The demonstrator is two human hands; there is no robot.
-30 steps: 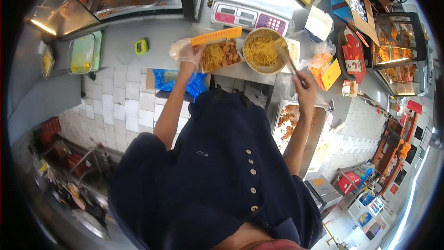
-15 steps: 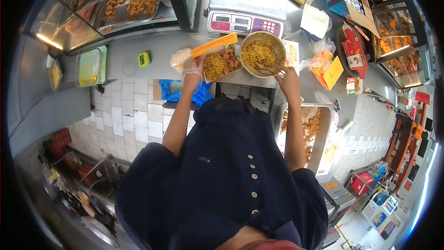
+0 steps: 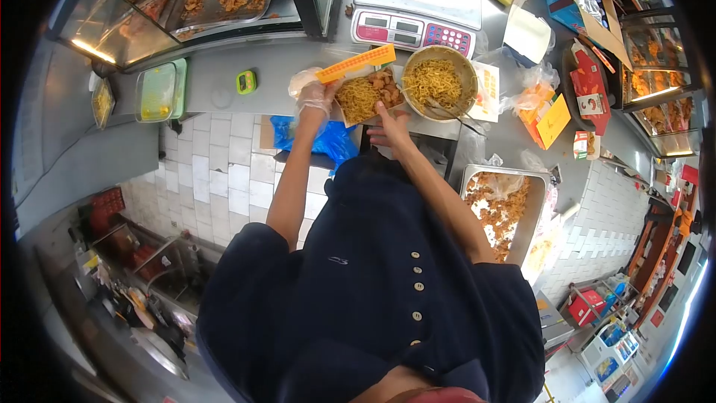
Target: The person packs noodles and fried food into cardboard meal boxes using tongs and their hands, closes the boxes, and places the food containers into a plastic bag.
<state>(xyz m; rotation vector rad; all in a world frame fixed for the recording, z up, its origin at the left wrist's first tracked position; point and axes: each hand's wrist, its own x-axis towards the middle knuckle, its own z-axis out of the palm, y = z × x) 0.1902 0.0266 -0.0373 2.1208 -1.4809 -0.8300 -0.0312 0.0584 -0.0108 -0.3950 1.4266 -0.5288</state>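
A takeaway box [image 3: 347, 112] with an orange-yellow lid flap [image 3: 356, 64] holds noodles [image 3: 359, 99] on its left side and browned meat pieces [image 3: 383, 86] on its right. My left hand [image 3: 315, 98], in a clear plastic glove, grips the box's left side. Bare and with fingers spread, my right hand [image 3: 391, 127] touches the box's lower right edge, thumb up at the rim. Just right of the box stands a round metal bowl [image 3: 470, 83] of noodles, with a utensil [image 3: 457, 117] resting in it, its handle over the rim.
Behind the bowl sits a weighing scale [image 3: 412, 30]. A glass food case [image 3: 216, 37] is at the back left, near a green timer [image 3: 246, 82] and a green tray [image 3: 179, 89]. A metal tray of fried pieces [image 3: 533, 213] lies at the right, below orange boxes [image 3: 553, 122].
My right hand has let go of the utensil, left it in the bowl, and moved left to the box. My left hand remains at the box.
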